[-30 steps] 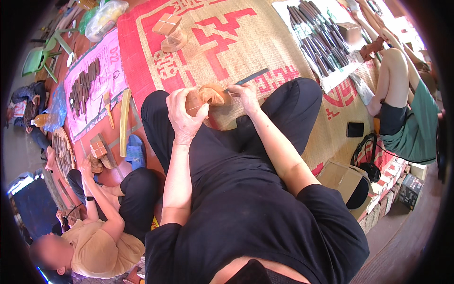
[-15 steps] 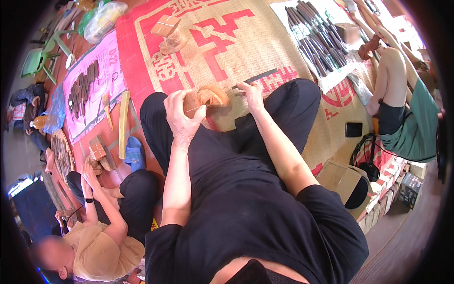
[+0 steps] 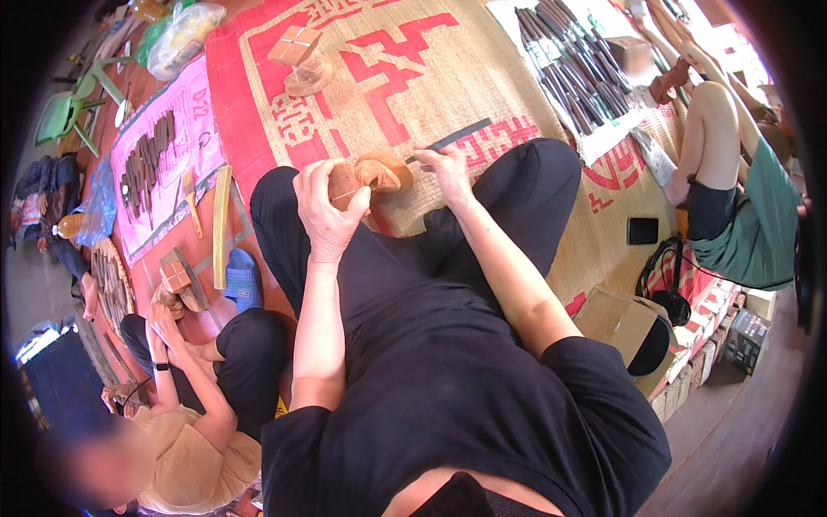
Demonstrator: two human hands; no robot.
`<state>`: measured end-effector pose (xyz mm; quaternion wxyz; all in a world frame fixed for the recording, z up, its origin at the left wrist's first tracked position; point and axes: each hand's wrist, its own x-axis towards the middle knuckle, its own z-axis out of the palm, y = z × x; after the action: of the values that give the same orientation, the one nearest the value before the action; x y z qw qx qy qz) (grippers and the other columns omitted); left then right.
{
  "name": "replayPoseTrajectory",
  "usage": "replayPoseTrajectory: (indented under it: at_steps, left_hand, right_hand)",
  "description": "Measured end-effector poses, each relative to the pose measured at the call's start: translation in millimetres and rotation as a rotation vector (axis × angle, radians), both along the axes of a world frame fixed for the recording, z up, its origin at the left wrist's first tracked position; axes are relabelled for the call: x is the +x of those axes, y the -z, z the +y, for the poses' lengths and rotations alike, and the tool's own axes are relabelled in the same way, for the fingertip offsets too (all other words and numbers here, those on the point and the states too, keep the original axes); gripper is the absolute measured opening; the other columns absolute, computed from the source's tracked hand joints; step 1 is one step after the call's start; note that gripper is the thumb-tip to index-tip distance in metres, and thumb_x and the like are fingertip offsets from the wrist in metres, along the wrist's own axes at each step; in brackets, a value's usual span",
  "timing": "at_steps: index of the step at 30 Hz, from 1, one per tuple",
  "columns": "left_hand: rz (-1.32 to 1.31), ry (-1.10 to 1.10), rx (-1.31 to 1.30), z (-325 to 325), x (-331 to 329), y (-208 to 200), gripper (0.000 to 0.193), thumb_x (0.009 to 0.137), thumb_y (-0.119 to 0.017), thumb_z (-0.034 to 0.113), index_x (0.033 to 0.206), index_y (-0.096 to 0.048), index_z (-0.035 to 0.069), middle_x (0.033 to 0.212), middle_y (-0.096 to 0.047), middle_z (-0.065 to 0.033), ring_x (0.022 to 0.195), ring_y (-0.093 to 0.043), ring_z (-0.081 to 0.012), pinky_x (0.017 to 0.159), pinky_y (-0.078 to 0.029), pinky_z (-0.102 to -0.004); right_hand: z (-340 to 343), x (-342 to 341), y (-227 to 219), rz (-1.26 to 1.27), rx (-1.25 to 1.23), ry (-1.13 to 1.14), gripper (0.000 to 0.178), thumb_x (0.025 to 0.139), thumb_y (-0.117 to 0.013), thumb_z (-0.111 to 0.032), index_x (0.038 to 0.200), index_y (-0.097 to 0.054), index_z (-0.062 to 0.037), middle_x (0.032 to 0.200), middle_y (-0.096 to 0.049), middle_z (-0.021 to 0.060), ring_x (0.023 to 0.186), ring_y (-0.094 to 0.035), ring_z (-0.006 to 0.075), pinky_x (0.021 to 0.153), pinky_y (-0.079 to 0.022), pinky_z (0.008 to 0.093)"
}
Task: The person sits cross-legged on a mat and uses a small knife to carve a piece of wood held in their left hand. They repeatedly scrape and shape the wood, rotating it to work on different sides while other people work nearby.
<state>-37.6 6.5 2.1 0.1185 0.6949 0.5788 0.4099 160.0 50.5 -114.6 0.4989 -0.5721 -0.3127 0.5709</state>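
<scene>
My left hand (image 3: 326, 207) is closed around the squared end of a carved wooden piece (image 3: 384, 172). The piece is light orange-brown, with rounded, folded shapes on its right part, and it sits low over the mat between my knees. In my right hand (image 3: 450, 177) is a long, thin, dark carving tool (image 3: 463, 134), pinched between thumb and fingers. One end of the tool points left toward the carving, while the other slants up and right. Whether its tip touches the wood I cannot tell. Beyond my left hand stands another wooden carving (image 3: 308, 76) with a block-shaped top.
A white cloth at the far right bears several dark tools (image 3: 573, 69). More tools (image 3: 151, 164) lie on a pink sheet at left, near a brush (image 3: 191, 202). One person (image 3: 198, 414) sits at lower left beside a wooden block (image 3: 175, 276); another person's leg (image 3: 715, 129) is at right.
My right hand has shifted slightly left, bringing the tool's near end closer to the carving. My left hand keeps its hold. The seated person's head at lower left has moved.
</scene>
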Motion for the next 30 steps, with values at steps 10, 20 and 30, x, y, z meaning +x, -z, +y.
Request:
replayPoseTrajectory:
  at_steps: [10, 20, 30]
  left_hand:
    - [-0.050, -0.060, -0.021, 2.9, -8.6, 1.6, 0.044, 0.062, -0.073, 0.015, 0.102, -0.056, 0.005, 0.096, -0.056, -0.0096, 0.093, -0.052, -0.0287, 0.082, -0.044, -0.0388]
    - [-0.047, -0.007, -0.011, 3.3, -1.7, -2.9, 0.043, 0.065, -0.071, 0.014, 0.104, -0.056, 0.006, 0.098, -0.055, -0.0093, 0.095, -0.051, -0.0269, 0.085, -0.043, -0.0361]
    - [-0.057, -0.030, -0.010, 6.3, -4.5, 0.1, 0.044, 0.062, -0.073, 0.015, 0.102, -0.056, 0.005, 0.097, -0.056, -0.0100, 0.093, -0.052, -0.0291, 0.083, -0.044, -0.0386]
  right_hand:
    - [-1.2, 13.9, 3.8, 0.044, -0.051, 0.034, 0.014, 0.077, -0.067, -0.013, 0.084, -0.068, -0.0011, 0.072, -0.063, 0.0005, 0.066, -0.056, 0.0087, 0.065, -0.043, 0.0224]
    - [-0.5, 12.3, 13.8, 0.086, -0.032, 0.017, 0.016, 0.074, -0.066, -0.011, 0.085, -0.069, 0.0012, 0.071, -0.064, 0.0048, 0.065, -0.058, 0.0113, 0.063, -0.044, 0.0241]
    - [-7.2, 1.2, 13.0, 0.118, -0.062, -0.037, 0.018, 0.074, -0.069, -0.014, 0.083, -0.069, 0.0009, 0.070, -0.063, 0.0034, 0.064, -0.056, 0.0102, 0.063, -0.044, 0.0253]
